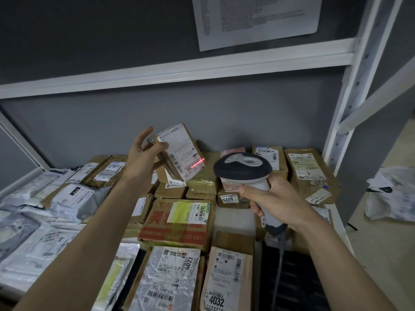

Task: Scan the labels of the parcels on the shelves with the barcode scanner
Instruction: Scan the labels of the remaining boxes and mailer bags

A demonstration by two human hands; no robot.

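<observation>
Overhead, small taped parcel [177,151] held tilted above the shelf load, left hand [140,161] gripping its left edge, thumb on the white label [179,149], fingers behind it mostly hidden; red scan line [197,163] falls across the label's lower right corner. Right hand [272,199] wraps the grey-and-white barcode scanner [243,170] by its handle, head aimed at the parcel, cable [280,261] dropping out of frame. Boxes and mailers [179,218] crowd the white shelf [336,212]; most label print too small to read, wall paper [256,17] blurred.

A dark grey wall [112,41] backs the white metal shelving [179,70] — a printed sheet [258,19] hangs on it. Pale floor [381,243] lies right — the light is dim.
</observation>
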